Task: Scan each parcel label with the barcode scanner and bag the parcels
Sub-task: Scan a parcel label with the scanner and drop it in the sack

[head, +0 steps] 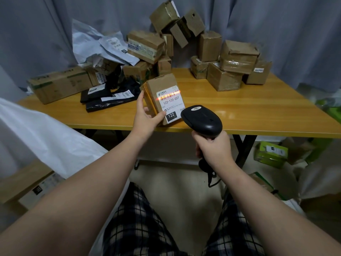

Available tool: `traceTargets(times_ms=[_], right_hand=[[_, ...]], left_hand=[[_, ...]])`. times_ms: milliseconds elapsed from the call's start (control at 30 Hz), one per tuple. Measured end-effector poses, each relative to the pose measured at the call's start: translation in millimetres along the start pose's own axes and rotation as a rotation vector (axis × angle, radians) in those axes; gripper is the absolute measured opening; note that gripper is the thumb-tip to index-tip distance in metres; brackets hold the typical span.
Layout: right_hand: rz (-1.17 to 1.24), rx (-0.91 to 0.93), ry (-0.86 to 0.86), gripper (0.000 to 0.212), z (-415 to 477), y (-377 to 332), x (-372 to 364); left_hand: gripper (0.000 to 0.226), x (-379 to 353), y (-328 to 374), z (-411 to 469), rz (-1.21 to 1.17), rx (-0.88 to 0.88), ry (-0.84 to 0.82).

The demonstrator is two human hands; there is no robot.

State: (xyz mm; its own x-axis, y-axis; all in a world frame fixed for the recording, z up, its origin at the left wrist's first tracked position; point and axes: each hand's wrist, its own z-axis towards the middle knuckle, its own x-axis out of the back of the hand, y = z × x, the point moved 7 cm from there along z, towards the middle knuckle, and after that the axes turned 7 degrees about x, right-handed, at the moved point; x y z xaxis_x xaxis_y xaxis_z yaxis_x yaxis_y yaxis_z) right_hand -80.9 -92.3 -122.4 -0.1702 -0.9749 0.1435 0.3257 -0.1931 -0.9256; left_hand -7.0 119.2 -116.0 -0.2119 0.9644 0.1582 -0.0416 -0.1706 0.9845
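Parcel (pixel 160 87) is held at the table (pixel 239 108) edge in the left grip (pixel 145 119), while the scanner (pixel 203 121), clasped in the right grip (pixel 214 146), is aimed at its label (pixel 170 102).

A parcel (pixel 162 85) stands at the near edge of the table (pixel 239 111), its label (pixel 170 102) facing the person. The left hand (pixel 145 117) holds the parcel's left side. Just to the right, before the table edge, the right hand (pixel 214 146) grips the barcode scanner (pixel 203 121), whose head is just beside the label's lower right corner. Poly mailers (pixel 108 98) lie flat behind and left of the parcel, with a long box (pixel 60 84) left of them. Stacked cartons (pixel 147 45) fill the back centre, and a carton cluster (pixel 232 67) sits back right. A curtain (pixel 276 24) hangs behind the table.
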Motion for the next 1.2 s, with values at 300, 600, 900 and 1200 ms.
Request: traceTargets(times_ms=[300, 600, 900, 1200], right_hand=[[-0.009, 0.008, 0.001, 0.014, -0.4, 8.5, 2.3], [0.04, 0.001, -0.001, 0.025, -0.1, 5.4, 2.3], [0.132, 0.07, -0.154, 0.027, -7.9, -24.6, -37.8], [0.064, 0.047, -0.553, 0.03, -43.7, -27.5, -186.1]], left_hand=[[0.094, -3.1, -0.9, 3.1, 0.025, -0.009, 0.003], [0.098, -3.7, -1.0, -0.5, 0.062, -0.057, 0.005], [0.096, 39.1, 17.6, -43.9, 0.055, -0.176, 0.115], [0.086, 198.3, -53.4, -168.7, -0.038, -0.088, 0.606]])
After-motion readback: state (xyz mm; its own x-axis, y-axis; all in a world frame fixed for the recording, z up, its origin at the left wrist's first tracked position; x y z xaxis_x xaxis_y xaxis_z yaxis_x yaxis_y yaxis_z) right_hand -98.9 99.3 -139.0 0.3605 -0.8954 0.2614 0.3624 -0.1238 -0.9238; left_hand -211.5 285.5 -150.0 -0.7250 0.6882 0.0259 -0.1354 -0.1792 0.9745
